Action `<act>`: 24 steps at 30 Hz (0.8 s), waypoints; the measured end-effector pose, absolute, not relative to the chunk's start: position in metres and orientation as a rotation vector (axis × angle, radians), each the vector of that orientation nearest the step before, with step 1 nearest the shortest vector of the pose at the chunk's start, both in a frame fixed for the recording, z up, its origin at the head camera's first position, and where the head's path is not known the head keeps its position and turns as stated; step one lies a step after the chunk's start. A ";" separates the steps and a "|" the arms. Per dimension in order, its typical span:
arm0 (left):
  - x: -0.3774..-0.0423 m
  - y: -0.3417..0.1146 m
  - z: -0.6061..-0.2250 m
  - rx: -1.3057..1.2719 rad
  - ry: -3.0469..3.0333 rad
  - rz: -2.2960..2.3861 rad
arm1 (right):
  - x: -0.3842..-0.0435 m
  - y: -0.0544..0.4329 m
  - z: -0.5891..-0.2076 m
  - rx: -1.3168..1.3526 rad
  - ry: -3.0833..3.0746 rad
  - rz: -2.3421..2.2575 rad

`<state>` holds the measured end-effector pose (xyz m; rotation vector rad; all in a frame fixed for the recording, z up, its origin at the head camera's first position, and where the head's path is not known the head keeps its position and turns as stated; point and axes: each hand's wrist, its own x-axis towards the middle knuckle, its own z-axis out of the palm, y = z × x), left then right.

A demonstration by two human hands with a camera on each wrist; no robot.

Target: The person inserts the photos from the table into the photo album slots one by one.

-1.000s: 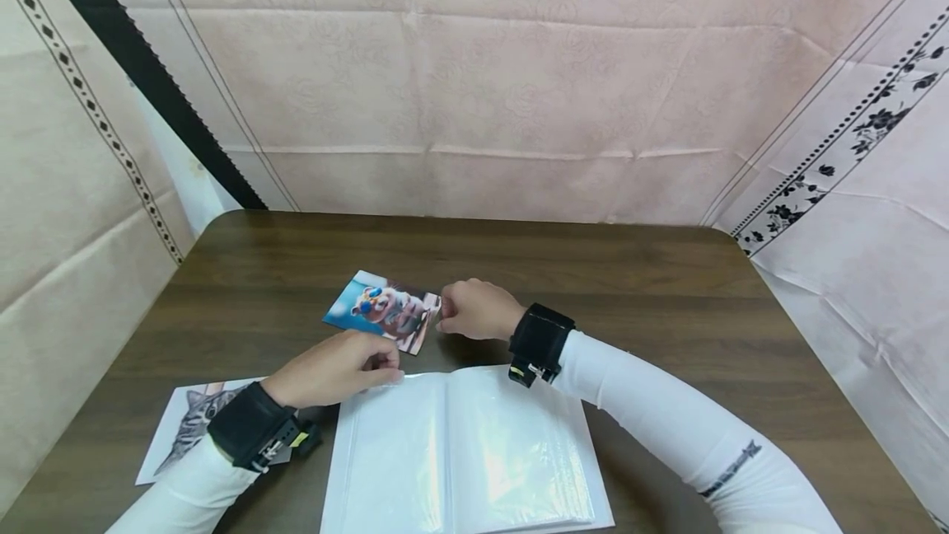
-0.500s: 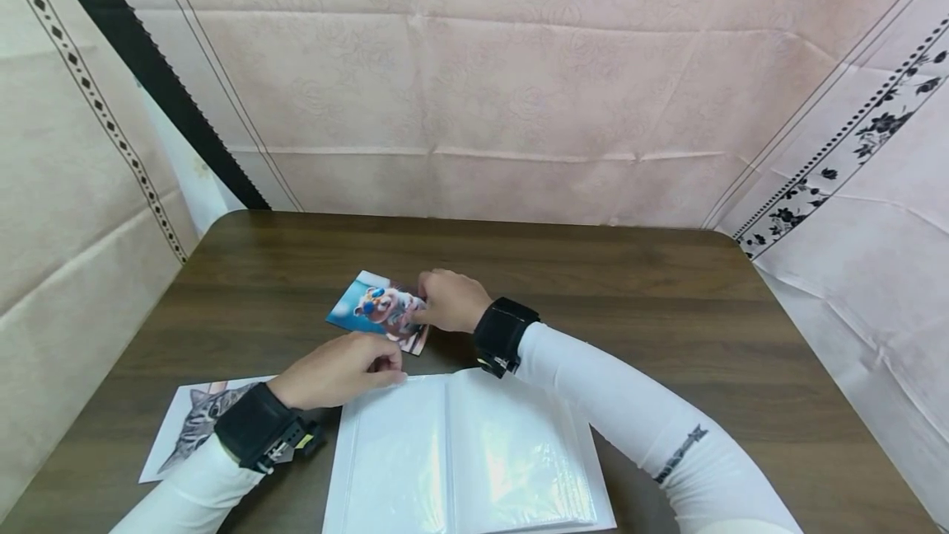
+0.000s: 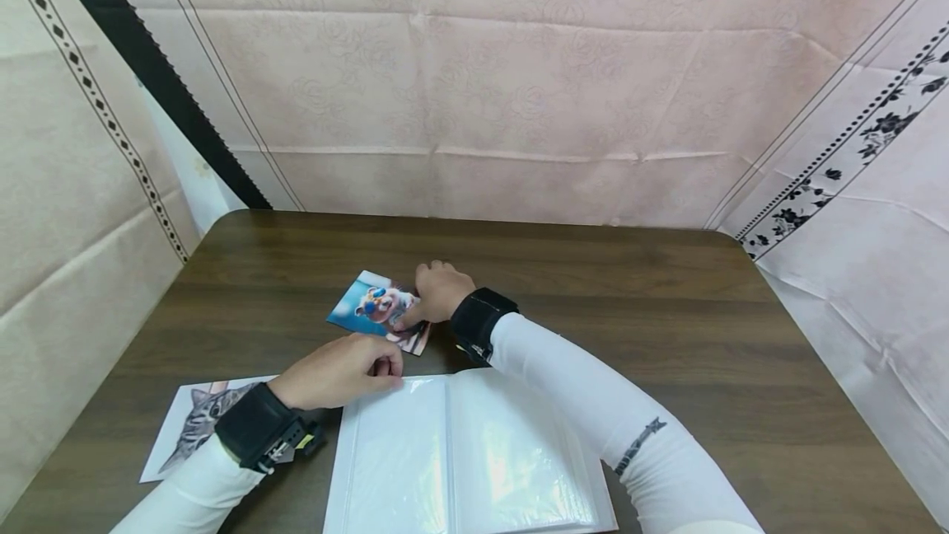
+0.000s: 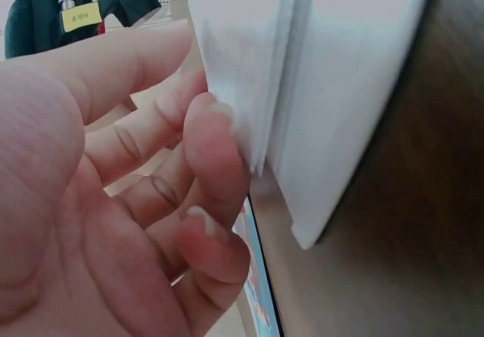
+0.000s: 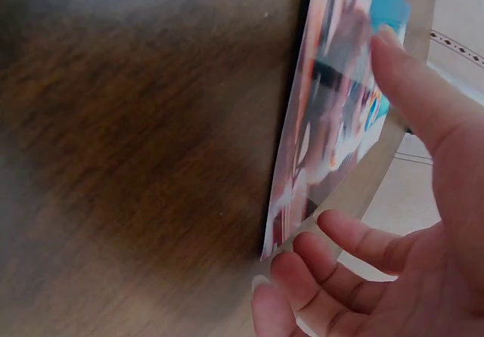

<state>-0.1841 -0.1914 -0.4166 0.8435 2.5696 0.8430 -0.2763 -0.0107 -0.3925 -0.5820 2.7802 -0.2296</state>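
A photo card (image 3: 368, 309) of a pink cartoon animal in blue glasses on a blue ground lies on the table beyond an open album (image 3: 400, 452) with clear sleeves. My right hand (image 3: 439, 295) reaches over the card's right part. In the right wrist view its thumb (image 5: 408, 88) lies over the picture, while the bent fingertips (image 5: 295, 273) are spread well away, by the card's corner. My left hand (image 3: 344, 369) rests at the album's top left edge. The left wrist view shows its loosely bent fingers (image 4: 215, 156) against the edges of the white pages (image 4: 242, 65).
A second photo (image 3: 196, 423), of a grey striped cat, lies on the wooden table (image 3: 667, 336) left of the album, partly under my left forearm. Pale patterned cloth (image 3: 519, 81) hangs behind the table and at both sides.
My right hand has moved left from the card's right edge until its thumb lies over the picture. The left hand, album and card have stayed nearly in place.
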 end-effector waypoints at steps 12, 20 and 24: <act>-0.182 -0.196 -0.412 0.813 2.566 0.842 | -0.281 -0.005 -0.401 -0.455 2.690 -0.394; -0.183 -0.199 -0.410 0.790 2.531 0.830 | -0.291 0.009 -0.404 -0.531 2.592 -0.687; -0.184 -0.201 -0.412 0.777 2.538 0.797 | -0.289 0.020 -0.400 -0.544 2.516 -0.848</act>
